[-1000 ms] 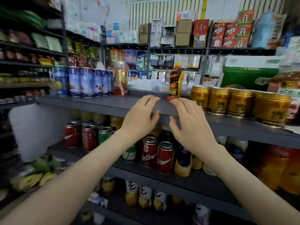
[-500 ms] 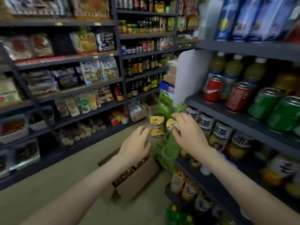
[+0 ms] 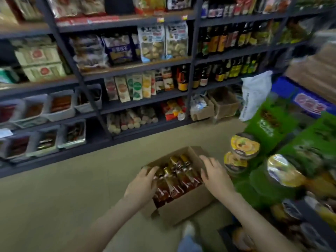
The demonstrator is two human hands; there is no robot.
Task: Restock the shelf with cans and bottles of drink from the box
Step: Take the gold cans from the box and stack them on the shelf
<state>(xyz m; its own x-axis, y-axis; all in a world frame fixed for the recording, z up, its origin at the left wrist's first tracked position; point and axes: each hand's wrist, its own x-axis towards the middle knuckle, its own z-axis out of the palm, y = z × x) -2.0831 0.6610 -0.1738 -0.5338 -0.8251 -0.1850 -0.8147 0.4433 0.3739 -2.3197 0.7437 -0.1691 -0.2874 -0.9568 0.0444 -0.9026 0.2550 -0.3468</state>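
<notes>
A single wide-angle camera on the person's head gives the only view. It faces forward and steeply down into a shop aisle. The open brown cardboard box (image 3: 181, 210) lies close beneath the lens, just below the centre, on the beige floor (image 3: 54, 206). The person's pale shoe (image 3: 188, 230) shows at the bottom edge. The dark metal shelving rack (image 3: 127, 104) across the aisle fills the upper half, farther off. The stacked green cartons (image 3: 269, 124) at the right edge are nearer and blurred. Straight lines bow toward the borders.

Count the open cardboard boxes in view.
3: the floor box holding bottles; left shelf box and right shelf box, side by side on the far rack's bottom level, beside the white bag. Blur at right may hide more.
</notes>
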